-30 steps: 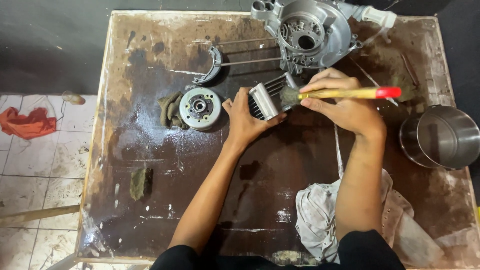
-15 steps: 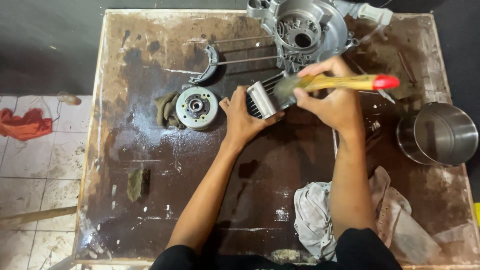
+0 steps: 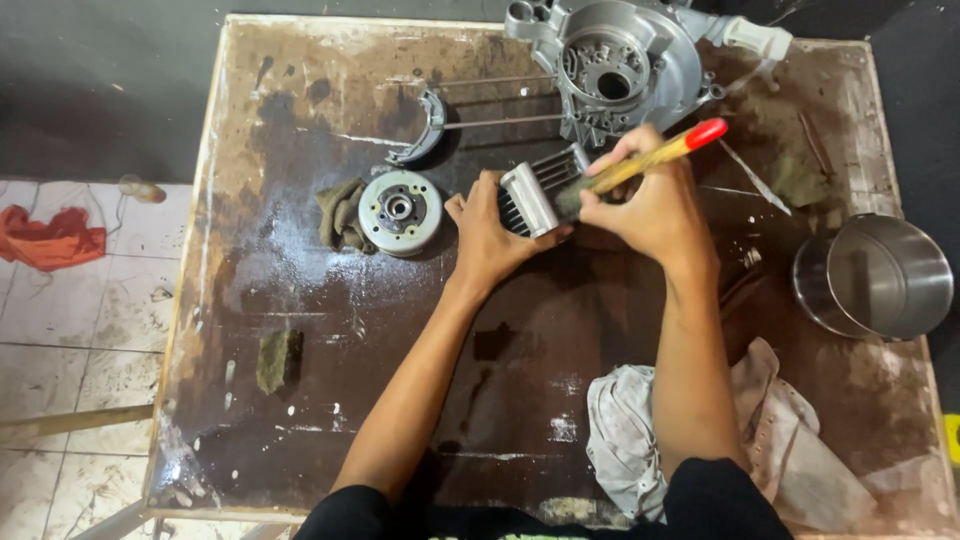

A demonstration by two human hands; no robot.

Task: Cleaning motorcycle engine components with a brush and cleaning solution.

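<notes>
I'm gripping the finned grey metal cylinder (image 3: 535,195) tight in my left hand (image 3: 495,235); right hand (image 3: 650,205) closed around the red-tipped wooden brush (image 3: 640,160), better stroking along the fins.

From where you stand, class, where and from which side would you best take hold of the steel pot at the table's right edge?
Grip the steel pot by its rim, coming from above on the near-right side. It stands upright with its mouth open to the top, no handle shows, and its smooth round wall gives little purchase. The right hand with the brush is closest.
</notes>
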